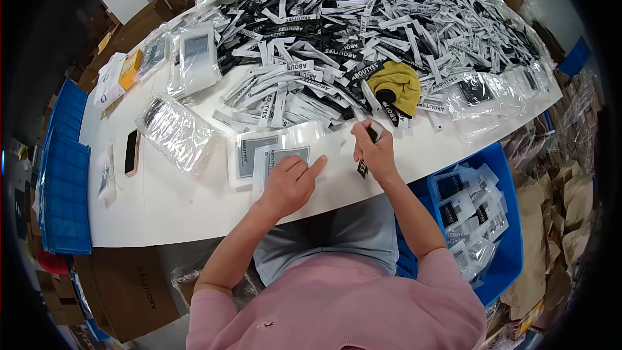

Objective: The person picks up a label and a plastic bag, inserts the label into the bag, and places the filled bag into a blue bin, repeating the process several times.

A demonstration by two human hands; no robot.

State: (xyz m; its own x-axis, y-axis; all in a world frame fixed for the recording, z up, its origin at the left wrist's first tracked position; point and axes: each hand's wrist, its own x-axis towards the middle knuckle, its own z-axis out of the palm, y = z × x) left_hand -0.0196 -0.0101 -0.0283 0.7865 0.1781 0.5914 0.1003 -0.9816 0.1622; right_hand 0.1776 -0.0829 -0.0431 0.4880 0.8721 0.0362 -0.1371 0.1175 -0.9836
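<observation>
My left hand (288, 185) has its fingers curled over the near edge of a clear plastic bag (261, 172) with a grey printed label, and seems to grip it. That bag lies partly over a stack of similar bags (244, 159). Closed around a folded black strip (363, 168) with white lettering is my right hand (374, 149), to the right of the stack. The far end of the strip shows above my fingers. Just beyond both hands, a large heap of black and white lettered strips (304, 84) covers the back of the table.
A yellow cloth cap (394, 84) sits on the heap's front edge. Plastic packets (178, 131) and a phone (131, 153) lie to the left. A blue bin (512, 220) holding filled bags stands at the lower right. Blue crates (65, 181) line the table's left edge.
</observation>
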